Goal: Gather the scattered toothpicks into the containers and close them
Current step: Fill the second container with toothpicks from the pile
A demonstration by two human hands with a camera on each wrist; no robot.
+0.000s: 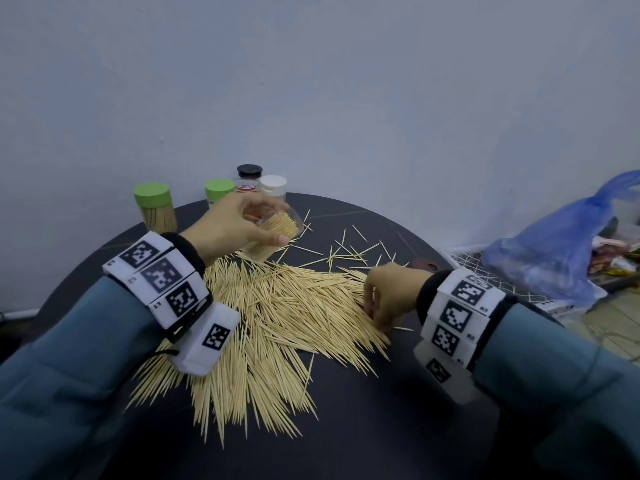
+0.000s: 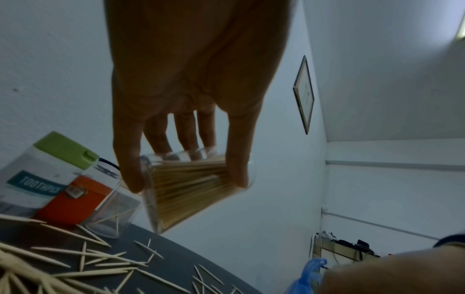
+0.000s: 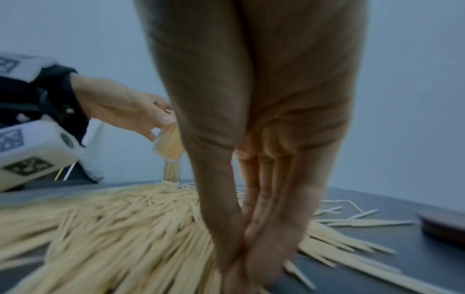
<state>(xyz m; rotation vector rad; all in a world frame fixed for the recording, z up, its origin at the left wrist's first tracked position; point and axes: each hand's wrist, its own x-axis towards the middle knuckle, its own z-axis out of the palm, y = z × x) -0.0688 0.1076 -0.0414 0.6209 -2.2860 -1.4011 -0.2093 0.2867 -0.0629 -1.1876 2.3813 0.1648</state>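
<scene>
Holding a clear jar (image 1: 273, 233) tilted, the left hand (image 1: 232, 226) has thumb and fingers curled round its wall; jar is lifted off the bench (image 1: 381, 427), mouth end toward the toothpick pile (image 1: 277, 306), packed with toothpicks. In the left wrist view the thumb and fingers (image 2: 236, 159) clamp the jar (image 2: 191, 191) from both sides.

Right hand (image 1: 388, 296) is down on the right edge of the pile, fingertips bunched together and pressed into the sticks. Right wrist view shows the fingers (image 3: 264, 228) closed in a pinch at the pile (image 3: 113, 228); blurred, so I cannot tell how many sticks it has hold of.

Pile location: centre of the dark round bench, between the two hands, spreading toward the near edge. Loose strays (image 1: 346, 251) lie beyond the pile, to the right of the held jar.

Behind the held jar, at the far edge of the bench: two green-capped containers (image 1: 154, 206), the left one full of toothpicks, plus a black-capped one (image 1: 249, 171) and a white-capped one (image 1: 273, 185), all upright. Left wrist view shows a "TOOTHPICK" label (image 2: 37, 185) on one.

A brown lid (image 1: 424, 263) lies flat on the bench just beyond the right hand. Blue plastic bag (image 1: 561, 244) sits off the bench, right of it.
</scene>
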